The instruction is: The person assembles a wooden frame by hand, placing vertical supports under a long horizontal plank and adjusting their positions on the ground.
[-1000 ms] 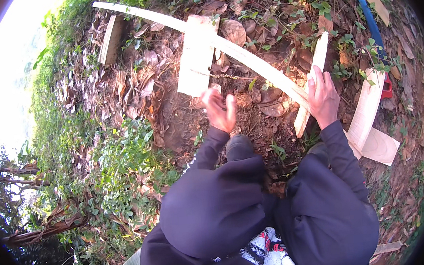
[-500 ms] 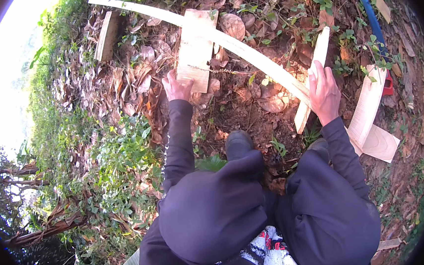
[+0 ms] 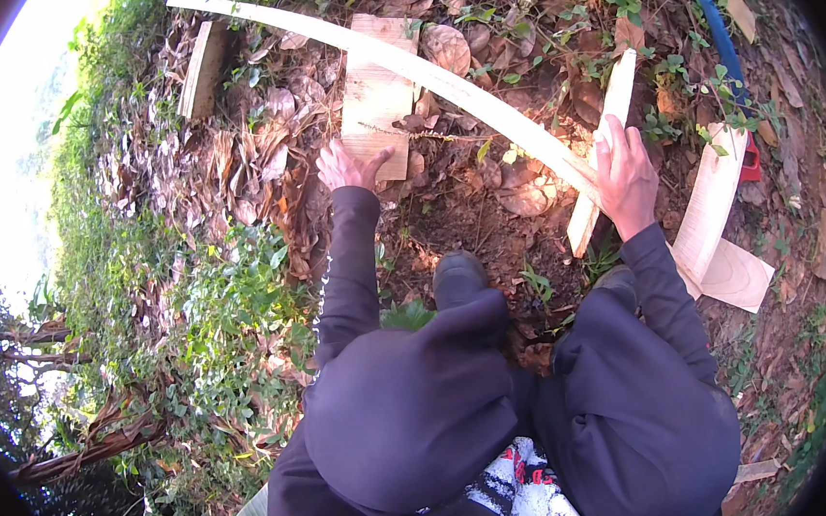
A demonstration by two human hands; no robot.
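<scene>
Left hand (image 3: 353,169), fingers spread, is at wooden board (image 3: 376,96) edge; right hand (image 3: 626,183), grip unclear, at wooden strip (image 3: 466,92) end; open soil (image 3: 468,220) between.

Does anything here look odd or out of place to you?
Nothing looks spilled. The long wooden strip appears bowed, but this wide lens bends straight edges, so I can't tell whether it really is. Slightly odd: the blue tool with a red end, perhaps a saw, lies partly hidden among leafy weeds.

Bare earth (image 3: 487,208) carries dry leaves (image 3: 446,50) and pale boards (image 3: 376,96).
</scene>
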